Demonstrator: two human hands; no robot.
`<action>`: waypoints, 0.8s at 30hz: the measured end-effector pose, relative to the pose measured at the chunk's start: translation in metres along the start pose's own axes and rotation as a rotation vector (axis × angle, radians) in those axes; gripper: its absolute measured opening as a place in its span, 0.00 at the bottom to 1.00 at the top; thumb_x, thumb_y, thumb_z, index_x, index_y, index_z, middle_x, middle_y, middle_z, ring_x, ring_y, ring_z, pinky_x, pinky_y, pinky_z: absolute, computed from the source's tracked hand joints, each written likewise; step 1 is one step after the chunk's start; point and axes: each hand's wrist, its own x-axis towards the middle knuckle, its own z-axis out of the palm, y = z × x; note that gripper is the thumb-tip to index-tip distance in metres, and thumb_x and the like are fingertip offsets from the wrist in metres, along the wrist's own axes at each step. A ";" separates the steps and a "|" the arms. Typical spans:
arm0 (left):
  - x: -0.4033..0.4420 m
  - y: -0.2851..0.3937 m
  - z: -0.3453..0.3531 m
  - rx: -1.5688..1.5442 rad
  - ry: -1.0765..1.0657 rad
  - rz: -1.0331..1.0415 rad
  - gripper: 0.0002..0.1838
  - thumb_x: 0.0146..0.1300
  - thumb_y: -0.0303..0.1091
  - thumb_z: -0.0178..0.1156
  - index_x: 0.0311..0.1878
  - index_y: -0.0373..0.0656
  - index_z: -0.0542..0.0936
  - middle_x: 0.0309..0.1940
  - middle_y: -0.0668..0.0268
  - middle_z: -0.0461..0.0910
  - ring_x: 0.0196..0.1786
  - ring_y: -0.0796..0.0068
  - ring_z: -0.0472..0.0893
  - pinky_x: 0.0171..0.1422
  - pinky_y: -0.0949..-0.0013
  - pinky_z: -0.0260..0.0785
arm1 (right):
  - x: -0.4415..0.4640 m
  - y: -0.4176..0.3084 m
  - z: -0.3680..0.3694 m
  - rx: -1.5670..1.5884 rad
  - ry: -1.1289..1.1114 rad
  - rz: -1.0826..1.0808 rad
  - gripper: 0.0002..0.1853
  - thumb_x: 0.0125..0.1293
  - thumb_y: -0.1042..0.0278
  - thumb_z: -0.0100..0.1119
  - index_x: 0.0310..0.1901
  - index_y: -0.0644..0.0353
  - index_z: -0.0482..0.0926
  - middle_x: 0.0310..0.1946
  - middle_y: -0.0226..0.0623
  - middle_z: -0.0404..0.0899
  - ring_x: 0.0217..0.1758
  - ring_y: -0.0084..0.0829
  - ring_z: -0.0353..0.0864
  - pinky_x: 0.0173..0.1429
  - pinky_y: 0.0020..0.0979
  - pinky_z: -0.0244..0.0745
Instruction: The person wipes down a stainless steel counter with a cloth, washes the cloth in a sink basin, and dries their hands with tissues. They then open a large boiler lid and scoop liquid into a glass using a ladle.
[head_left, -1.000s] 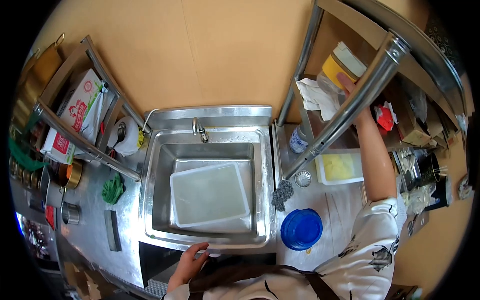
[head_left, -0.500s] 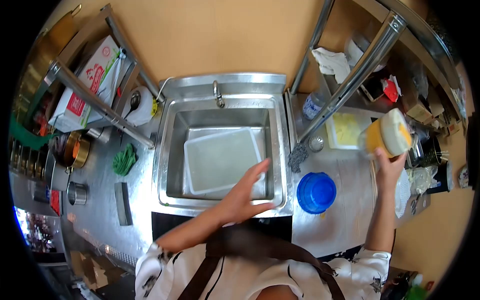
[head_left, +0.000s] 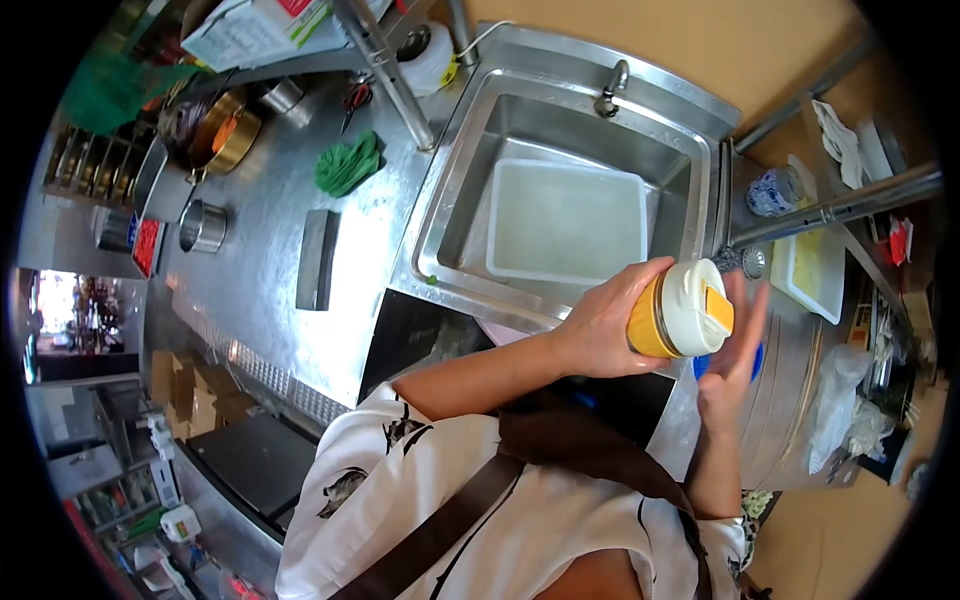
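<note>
A yellow cup with a cream flip-top lid (head_left: pixel 690 305) is tilted in front of the sink, its lid facing right. My left hand (head_left: pixel 605 322) wraps around its body. Just right of the lid, my right hand (head_left: pixel 738 355) is open with fingers stretched out; whether it touches the cup I cannot tell. Behind that hand a blue bowl (head_left: pixel 757 362) is mostly hidden. In the steel sink (head_left: pixel 465 200) lies a translucent white tub (head_left: pixel 565 220).
A green cloth (head_left: pixel 348 165), a grey block (head_left: pixel 316 260) and a metal cup (head_left: pixel 203 227) are on the left counter. A faucet (head_left: pixel 614 88) stands behind the sink. To the right are a white tray with yellow contents (head_left: pixel 808 275), a plastic bag (head_left: pixel 840 400) and a shelf post (head_left: pixel 840 212).
The yellow cup has moved from my right hand over the right counter to my left hand in front of the sink. My right hand has let go. The view has turned left.
</note>
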 end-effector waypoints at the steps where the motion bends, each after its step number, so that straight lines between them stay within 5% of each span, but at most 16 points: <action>1: -0.003 -0.004 -0.003 -0.007 0.014 -0.012 0.50 0.34 0.36 0.73 0.63 0.40 0.56 0.55 0.53 0.66 0.56 0.52 0.69 0.59 0.60 0.64 | 0.004 -0.004 0.004 -0.161 0.027 -0.138 0.67 0.34 0.31 0.67 0.68 0.63 0.39 0.67 0.50 0.47 0.69 0.41 0.52 0.68 0.38 0.50; 4: -0.011 -0.014 -0.009 0.089 0.074 0.162 0.50 0.34 0.36 0.72 0.62 0.39 0.57 0.53 0.53 0.68 0.54 0.51 0.70 0.57 0.59 0.64 | 0.017 -0.021 0.009 -0.570 -0.330 -0.216 0.63 0.33 0.35 0.70 0.66 0.64 0.49 0.64 0.52 0.54 0.66 0.44 0.57 0.66 0.39 0.53; 5: -0.013 -0.016 -0.010 0.105 0.067 0.193 0.48 0.35 0.36 0.72 0.62 0.38 0.57 0.53 0.52 0.68 0.54 0.51 0.70 0.57 0.59 0.65 | 0.021 -0.030 0.024 -0.770 -0.340 -0.247 0.51 0.37 0.45 0.72 0.60 0.67 0.61 0.57 0.54 0.63 0.59 0.47 0.65 0.61 0.38 0.60; 7: -0.016 -0.015 -0.015 0.118 0.051 0.224 0.47 0.36 0.36 0.71 0.61 0.37 0.58 0.52 0.52 0.69 0.54 0.50 0.71 0.57 0.59 0.65 | 0.032 -0.020 0.028 -0.747 -0.364 -0.247 0.45 0.40 0.51 0.71 0.58 0.68 0.64 0.54 0.53 0.66 0.56 0.47 0.68 0.58 0.38 0.63; 10: -0.017 -0.014 -0.030 -0.225 -0.052 -0.087 0.44 0.39 0.35 0.71 0.60 0.36 0.60 0.52 0.53 0.70 0.53 0.54 0.72 0.56 0.60 0.65 | 0.051 -0.006 0.023 -0.651 -0.433 -0.303 0.35 0.45 0.60 0.66 0.54 0.70 0.68 0.49 0.52 0.71 0.50 0.44 0.73 0.53 0.36 0.67; 12: -0.013 -0.029 -0.038 -0.861 -0.474 -0.413 0.43 0.40 0.34 0.71 0.61 0.37 0.61 0.53 0.55 0.71 0.53 0.60 0.74 0.57 0.63 0.66 | 0.061 0.000 0.015 -0.275 -0.612 -0.338 0.37 0.43 0.57 0.66 0.54 0.72 0.67 0.48 0.51 0.71 0.50 0.42 0.73 0.53 0.35 0.67; 14: -0.018 -0.035 -0.033 -1.120 -0.569 -0.566 0.41 0.45 0.42 0.68 0.61 0.37 0.61 0.52 0.51 0.70 0.49 0.59 0.76 0.52 0.62 0.70 | 0.064 0.006 0.013 -0.148 -0.618 -0.384 0.38 0.45 0.52 0.64 0.54 0.72 0.67 0.47 0.52 0.71 0.49 0.42 0.73 0.54 0.36 0.67; 16: -0.024 -0.043 -0.019 -2.029 -0.805 -0.636 0.40 0.50 0.53 0.59 0.61 0.36 0.60 0.50 0.43 0.69 0.44 0.56 0.78 0.45 0.59 0.73 | 0.064 0.007 0.012 0.279 -0.323 -0.236 0.39 0.48 0.47 0.62 0.54 0.71 0.66 0.48 0.52 0.70 0.49 0.43 0.73 0.54 0.39 0.66; 17: -0.026 -0.044 -0.013 -2.086 -0.696 -0.590 0.41 0.54 0.58 0.52 0.62 0.37 0.59 0.48 0.38 0.68 0.41 0.53 0.78 0.39 0.55 0.75 | 0.070 0.010 0.006 0.331 -0.244 -0.248 0.41 0.51 0.41 0.59 0.56 0.71 0.63 0.48 0.53 0.69 0.50 0.43 0.72 0.56 0.41 0.66; 22: -0.007 -0.070 -0.024 -1.619 -0.215 -0.899 0.39 0.52 0.59 0.57 0.61 0.43 0.61 0.50 0.46 0.69 0.41 0.53 0.77 0.41 0.61 0.73 | 0.076 0.039 -0.043 0.409 -0.024 -0.182 0.43 0.53 0.42 0.57 0.60 0.70 0.58 0.52 0.53 0.68 0.56 0.45 0.70 0.60 0.40 0.64; 24: 0.003 -0.081 -0.022 -1.238 0.221 -1.322 0.37 0.52 0.57 0.59 0.59 0.45 0.62 0.50 0.50 0.69 0.46 0.54 0.75 0.46 0.59 0.71 | 0.071 0.056 -0.061 0.379 -0.013 -0.139 0.42 0.54 0.42 0.56 0.60 0.70 0.58 0.53 0.53 0.68 0.56 0.45 0.69 0.60 0.40 0.63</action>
